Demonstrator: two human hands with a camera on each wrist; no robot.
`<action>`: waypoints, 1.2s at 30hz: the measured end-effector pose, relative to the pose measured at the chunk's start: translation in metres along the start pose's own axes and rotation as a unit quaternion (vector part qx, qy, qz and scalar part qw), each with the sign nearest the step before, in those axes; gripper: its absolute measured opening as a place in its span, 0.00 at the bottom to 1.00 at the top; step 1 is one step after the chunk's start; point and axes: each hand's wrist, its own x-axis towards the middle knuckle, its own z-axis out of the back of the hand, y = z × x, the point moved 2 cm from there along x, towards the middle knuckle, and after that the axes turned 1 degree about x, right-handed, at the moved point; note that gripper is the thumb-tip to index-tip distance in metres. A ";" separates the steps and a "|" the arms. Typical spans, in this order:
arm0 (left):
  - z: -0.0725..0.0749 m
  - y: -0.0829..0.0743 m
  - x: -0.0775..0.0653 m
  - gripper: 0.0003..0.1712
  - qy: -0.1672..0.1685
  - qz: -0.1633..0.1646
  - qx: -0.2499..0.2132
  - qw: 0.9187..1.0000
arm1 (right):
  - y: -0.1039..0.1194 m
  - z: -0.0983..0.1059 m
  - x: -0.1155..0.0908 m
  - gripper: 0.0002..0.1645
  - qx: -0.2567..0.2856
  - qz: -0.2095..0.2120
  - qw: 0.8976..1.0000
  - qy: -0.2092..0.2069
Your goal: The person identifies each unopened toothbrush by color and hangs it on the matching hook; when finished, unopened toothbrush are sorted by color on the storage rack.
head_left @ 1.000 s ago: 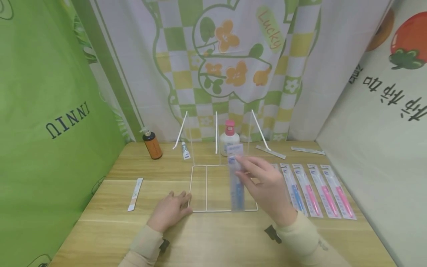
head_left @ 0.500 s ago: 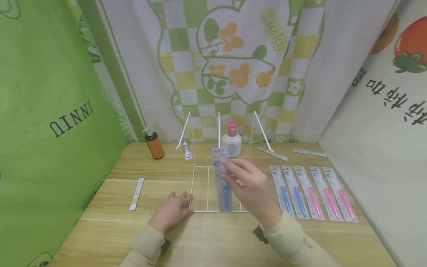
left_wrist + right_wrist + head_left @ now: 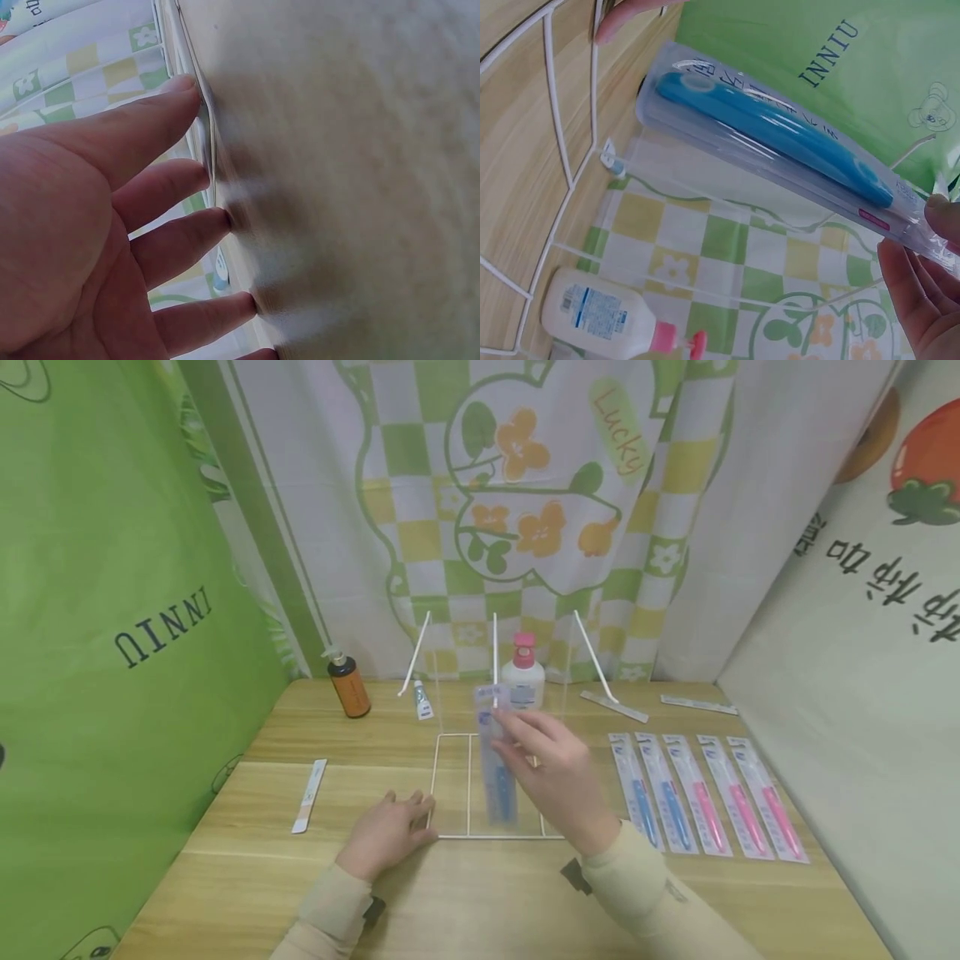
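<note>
My right hand (image 3: 551,768) pinches the upper part of a packaged blue toothbrush (image 3: 498,785) between thumb and fingers. The pack hangs nearly upright above the base of a white wire display rack (image 3: 469,793). Its card top is at the tip of the rack's middle hook (image 3: 495,647); whether the hook passes through the card's hole, I cannot tell. In the right wrist view the blue handle (image 3: 772,142) shows through clear plastic. My left hand (image 3: 386,837) rests on the table, fingers extended, touching the left side of the rack's base.
Several packaged toothbrushes (image 3: 705,797), blue and pink, lie in a row at right. Behind the rack stand a pink-topped white bottle (image 3: 523,681), a toothpaste tube (image 3: 423,702) and an orange pump bottle (image 3: 349,689). Two side hooks (image 3: 596,656) jut forward. A narrow strip (image 3: 309,797) lies at left.
My right hand has carried the toothbrush pack leftward to the middle hook, then raised it slightly against the hook's tip. The left hand stays on the rack's base.
</note>
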 end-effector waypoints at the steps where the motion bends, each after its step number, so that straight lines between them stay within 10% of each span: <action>1: 0.000 0.000 0.000 0.35 0.001 0.002 -0.001 1.000 | -0.002 -0.002 0.000 0.25 -0.002 -0.004 1.000 0.000; 36: -0.005 0.003 0.002 0.35 0.007 0.008 -0.013 1.000 | -0.106 -0.059 0.046 0.25 -0.050 -0.060 0.997 -0.028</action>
